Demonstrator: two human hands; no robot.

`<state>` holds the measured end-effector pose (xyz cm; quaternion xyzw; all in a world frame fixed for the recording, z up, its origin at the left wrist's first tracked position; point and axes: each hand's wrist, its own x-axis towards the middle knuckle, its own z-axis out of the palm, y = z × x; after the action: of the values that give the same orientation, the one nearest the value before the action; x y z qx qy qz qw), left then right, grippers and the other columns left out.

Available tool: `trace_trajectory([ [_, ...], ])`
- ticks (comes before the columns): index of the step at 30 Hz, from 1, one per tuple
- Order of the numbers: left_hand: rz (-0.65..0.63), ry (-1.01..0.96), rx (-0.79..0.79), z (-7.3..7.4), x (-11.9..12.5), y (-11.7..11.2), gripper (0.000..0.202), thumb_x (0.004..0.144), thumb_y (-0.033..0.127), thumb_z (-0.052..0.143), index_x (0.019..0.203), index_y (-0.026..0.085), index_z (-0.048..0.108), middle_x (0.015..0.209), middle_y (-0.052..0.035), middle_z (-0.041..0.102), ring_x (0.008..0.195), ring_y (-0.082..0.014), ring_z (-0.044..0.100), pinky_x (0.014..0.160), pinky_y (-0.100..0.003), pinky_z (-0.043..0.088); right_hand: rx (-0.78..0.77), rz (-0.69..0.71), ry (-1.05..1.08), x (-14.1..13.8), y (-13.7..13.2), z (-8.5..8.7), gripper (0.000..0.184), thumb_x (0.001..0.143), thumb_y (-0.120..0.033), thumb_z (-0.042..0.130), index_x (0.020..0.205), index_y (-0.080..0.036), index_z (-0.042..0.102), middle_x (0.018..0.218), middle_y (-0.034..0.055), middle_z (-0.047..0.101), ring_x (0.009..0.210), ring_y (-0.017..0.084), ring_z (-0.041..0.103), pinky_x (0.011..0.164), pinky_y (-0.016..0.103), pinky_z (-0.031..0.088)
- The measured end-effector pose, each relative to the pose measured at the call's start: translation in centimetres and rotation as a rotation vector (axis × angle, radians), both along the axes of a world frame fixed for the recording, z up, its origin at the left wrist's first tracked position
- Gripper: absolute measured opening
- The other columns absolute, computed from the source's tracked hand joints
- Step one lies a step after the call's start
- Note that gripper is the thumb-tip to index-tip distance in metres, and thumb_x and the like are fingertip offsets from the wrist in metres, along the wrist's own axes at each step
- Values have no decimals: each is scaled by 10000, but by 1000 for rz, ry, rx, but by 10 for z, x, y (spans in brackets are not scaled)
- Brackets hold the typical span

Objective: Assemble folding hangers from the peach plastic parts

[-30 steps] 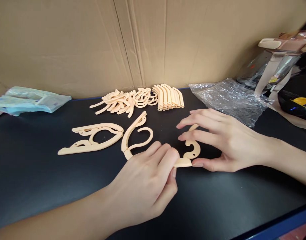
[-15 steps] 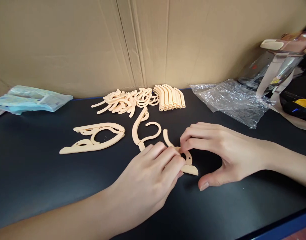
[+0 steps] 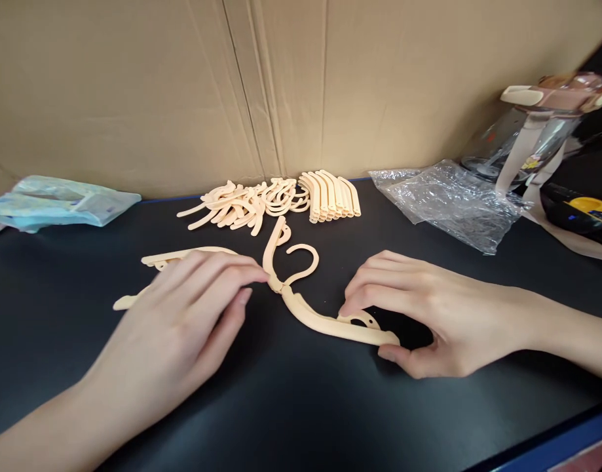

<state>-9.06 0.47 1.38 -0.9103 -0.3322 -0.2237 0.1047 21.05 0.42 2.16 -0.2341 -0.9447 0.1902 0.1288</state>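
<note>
A cream plastic folding hanger [image 3: 325,324] lies in front of me, its hook standing up from the middle joint and its two arms spread. My right hand [image 3: 413,314] grips the right arm near its end, fingertips behind the arm and thumb at the front edge. At the middle joint, the fingertips of my left hand [image 3: 192,314] reach the hanger, thumb apart and nothing held. Partly hidden behind that hand is a second folded hanger [image 3: 190,252].
Behind lie a loose pile of cream hanger parts [image 3: 242,206] and a neat stack of curved arms [image 3: 333,196]. Clear plastic wrap [image 3: 452,200] and a strapped bottle [image 3: 531,137] are at right, a light-blue packet [image 3: 69,200] at left. A cardboard wall [image 3: 158,92] closes the back.
My left hand has let go of the right arm and moved left to the joint, uncovering that arm. My right thumb has come in against the arm's end.
</note>
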Motion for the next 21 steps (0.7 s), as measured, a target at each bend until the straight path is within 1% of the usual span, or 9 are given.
trace_trajectory([
  [2,38,38,52,1,-8,5,221,970,148,453,1130,209,593,1100,-68,683,997,-283,617,899,-429,433,-20,-10,-7,1,2,1,415,742,-43,612,1136,-174,603,1052,39,653,932,169,564,902,307,405],
  [4,48,86,86,0,-11,8,232,966,138,447,1131,194,600,1106,-83,691,986,-302,620,875,-450,439,-25,-20,-18,3,5,1,471,716,-10,576,1158,-172,589,1039,41,647,930,172,559,897,305,412],
  [7,19,159,135,-3,-8,9,255,954,99,457,1155,146,607,1107,-107,696,1023,-312,622,880,-450,448,-12,-26,-23,6,9,1,507,716,12,539,1186,-175,570,1051,54,642,957,184,559,892,308,423],
  [10,-20,214,173,-5,-5,8,298,952,71,450,1202,121,604,1118,-112,695,1050,-314,614,891,-449,446,12,-27,-11,8,12,-1,486,758,37,490,1185,-181,566,1058,61,645,997,187,558,903,309,426],
  [13,-68,219,126,-7,-4,6,348,960,66,445,1264,155,589,1203,-99,675,1066,-303,600,885,-448,444,72,-44,15,8,14,-4,408,848,25,457,1184,-174,572,1086,69,656,1041,183,563,931,316,417],
  [15,-79,209,53,-8,-4,4,377,964,61,447,1281,207,590,1279,-77,645,1122,-291,576,915,-443,436,123,-73,42,7,14,-6,338,901,-26,480,1190,-171,577,1117,81,659,1045,189,575,926,325,423],
  [17,-77,196,-11,-9,-3,2,382,969,64,447,1270,240,603,1324,-55,619,1185,-276,543,967,-436,416,171,-112,60,7,13,-8,287,925,-83,524,1193,-166,583,1133,90,662,1024,198,587,899,333,434],
  [21,-97,151,-88,-8,0,-2,282,981,172,488,1221,222,627,1315,-63,613,1208,-257,521,1004,-412,398,243,-149,66,7,11,-10,219,942,-151,576,1159,-167,603,1044,66,690,910,183,605,858,336,435],
])
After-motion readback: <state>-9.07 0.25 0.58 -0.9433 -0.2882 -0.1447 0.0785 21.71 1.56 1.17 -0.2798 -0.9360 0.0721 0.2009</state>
